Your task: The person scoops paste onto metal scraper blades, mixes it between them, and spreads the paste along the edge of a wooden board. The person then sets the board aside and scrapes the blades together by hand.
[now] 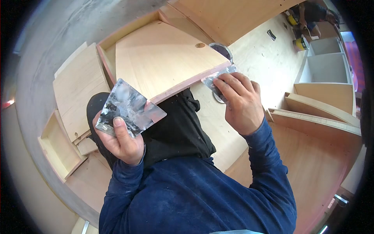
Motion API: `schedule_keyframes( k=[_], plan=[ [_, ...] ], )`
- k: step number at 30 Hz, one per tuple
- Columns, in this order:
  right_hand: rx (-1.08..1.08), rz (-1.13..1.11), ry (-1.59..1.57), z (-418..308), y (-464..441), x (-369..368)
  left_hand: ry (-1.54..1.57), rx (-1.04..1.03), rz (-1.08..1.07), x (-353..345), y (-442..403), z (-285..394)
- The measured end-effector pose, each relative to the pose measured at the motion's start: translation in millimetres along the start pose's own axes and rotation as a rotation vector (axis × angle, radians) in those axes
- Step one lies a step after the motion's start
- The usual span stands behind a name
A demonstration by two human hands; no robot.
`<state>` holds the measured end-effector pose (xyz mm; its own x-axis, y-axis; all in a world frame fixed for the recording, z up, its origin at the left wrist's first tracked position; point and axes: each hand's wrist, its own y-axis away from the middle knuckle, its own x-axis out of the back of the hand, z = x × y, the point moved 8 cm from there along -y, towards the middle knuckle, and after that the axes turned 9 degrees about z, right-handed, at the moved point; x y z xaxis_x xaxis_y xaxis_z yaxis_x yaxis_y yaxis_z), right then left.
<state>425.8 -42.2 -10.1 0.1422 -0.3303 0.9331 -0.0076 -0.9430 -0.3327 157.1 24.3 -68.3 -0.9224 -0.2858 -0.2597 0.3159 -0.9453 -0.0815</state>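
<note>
My left hand (122, 140) grips a square metal putty plate (126, 107), thumb on its face. Whitish and pinkish filler is smeared over the plate. In my right hand (243, 99) is a putty scraper (219, 78), a flat metal blade with filler marks, held at the right end of a wooden board's (167, 54) edge. Pinkish filler runs along that near edge. The board lies across in front of my knees. Whether the scraper's blade touches the edge, I cannot tell. A round container (222, 50) is partly hidden behind the board and my right hand.
More plywood panels (82, 85) and a shallow wooden drawer box (60, 144) lie at left. White cabinet shelving (327, 66) and wooden panels (319, 107) stand at right. At the upper right another person (315, 15) is near yellow-and-black buckets (300, 43).
</note>
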Motion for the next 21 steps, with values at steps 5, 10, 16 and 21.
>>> schedule_keyframes(
  k=[5, 10, 16, 21],
  plan=[
    [-0.002, -0.027, 0.005, 12, -5, -5, 0.012, 0.017, -0.012, -4, -2, -4],
    [-0.021, -0.041, -0.016, 17, -10, -10, 0.002, 0.017, -0.020, -3, -3, -6],
    [-0.002, -0.032, -0.029, 20, -10, -15, -0.002, 0.048, -0.022, -5, -5, -7],
    [-0.012, -0.030, -0.024, 18, -7, -15, 0.009, 0.026, -0.025, -5, -4, -8]
  ],
)
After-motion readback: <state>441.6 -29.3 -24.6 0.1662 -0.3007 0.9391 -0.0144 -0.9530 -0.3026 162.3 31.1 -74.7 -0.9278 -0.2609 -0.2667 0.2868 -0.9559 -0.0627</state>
